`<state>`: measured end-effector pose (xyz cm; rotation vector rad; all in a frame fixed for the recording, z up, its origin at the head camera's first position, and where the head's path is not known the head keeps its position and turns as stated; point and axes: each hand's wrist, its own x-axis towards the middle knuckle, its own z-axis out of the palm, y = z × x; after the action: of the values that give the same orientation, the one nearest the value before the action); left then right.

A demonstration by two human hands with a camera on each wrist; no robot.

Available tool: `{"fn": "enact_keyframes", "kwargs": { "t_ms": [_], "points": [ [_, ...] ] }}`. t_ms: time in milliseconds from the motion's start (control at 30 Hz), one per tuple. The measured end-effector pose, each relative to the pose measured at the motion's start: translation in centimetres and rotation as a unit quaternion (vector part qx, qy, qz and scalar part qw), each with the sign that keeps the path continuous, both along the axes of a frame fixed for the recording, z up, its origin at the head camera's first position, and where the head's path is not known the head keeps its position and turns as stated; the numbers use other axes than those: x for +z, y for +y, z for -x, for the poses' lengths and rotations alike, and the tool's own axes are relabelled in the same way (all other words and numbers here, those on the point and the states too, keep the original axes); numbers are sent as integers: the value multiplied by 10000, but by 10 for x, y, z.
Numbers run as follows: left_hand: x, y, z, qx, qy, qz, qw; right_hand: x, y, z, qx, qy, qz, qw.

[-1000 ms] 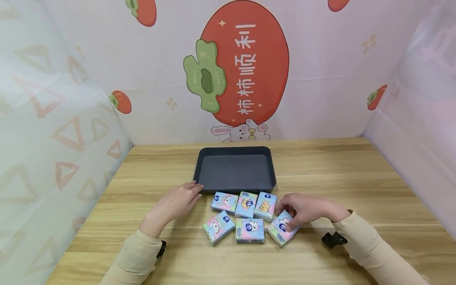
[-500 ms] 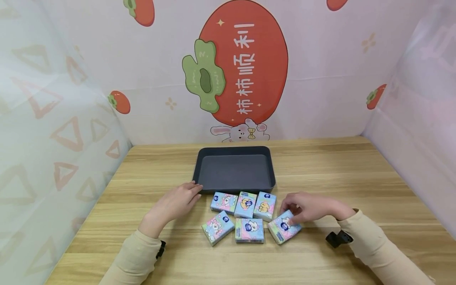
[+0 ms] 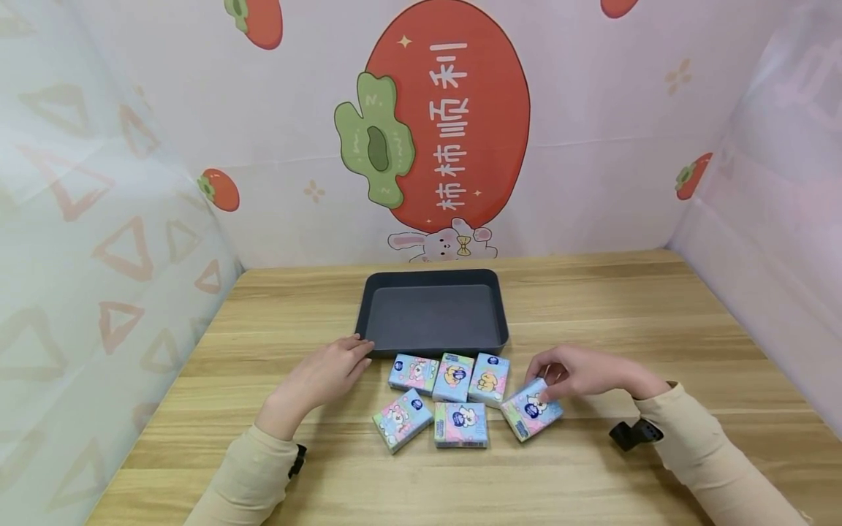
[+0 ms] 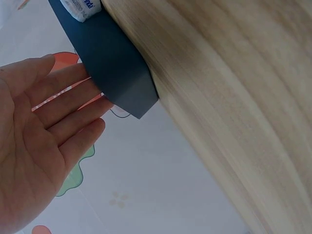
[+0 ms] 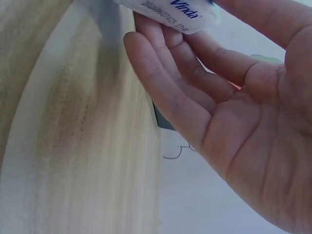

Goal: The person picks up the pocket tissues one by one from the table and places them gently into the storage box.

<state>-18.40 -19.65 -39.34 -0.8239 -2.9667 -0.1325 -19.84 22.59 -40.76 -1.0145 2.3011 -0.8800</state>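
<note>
1. Closest in: the front left pack (image 3: 403, 421) and front middle pack (image 3: 460, 425) lie flat on the table (image 3: 368, 489), right beside each other, same spots as a second ago.
2. To their right is the one that's moved: the held pack (image 3: 531, 415). The right hand (image 3: 579, 370) has it pinched at the far end, thumb on top. It's shifted right and a bit away from the person, so its gap to the front middle one is wider. Can't tell if it's fully off the wood.
3. Behind: back left pack (image 3: 414, 374), back middle pack (image 3: 454, 378) and back right pack (image 3: 489, 378), all unmoved.
4. Left hand (image 3: 327, 370) hasn't budged: fingers loose and straight, tips on the tray's near left corner. Looks like steadying.
5. Farther back, the dark tray (image 3: 430, 318). All six packs sit outside it, so I'd call that shift a start on one pack, nothing finished.
</note>
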Motion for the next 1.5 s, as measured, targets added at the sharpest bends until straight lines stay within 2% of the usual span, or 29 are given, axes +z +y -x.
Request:
{"fn": "enact_keyframes", "kwargs": {
  "t_ms": [267,500,800,1333,1500],
  "points": [
    [0,0,1,-23,33,10,10000,3,8,3,-196,116,365,9991],
    [-1,-1,0,-43,59,54,10000,10,11,5,-555,145,692,9960],
    [-1,-1,1,-31,52,64,10000,15,10,16,-767,304,937,9922],
    [0,-1,-1,-20,28,51,10000,30,-8,40,-1134,499,953,9877],
    [-1,-1,-1,-3,5,74,10000,34,-15,51,-1239,358,899,9876]
  ]
}}
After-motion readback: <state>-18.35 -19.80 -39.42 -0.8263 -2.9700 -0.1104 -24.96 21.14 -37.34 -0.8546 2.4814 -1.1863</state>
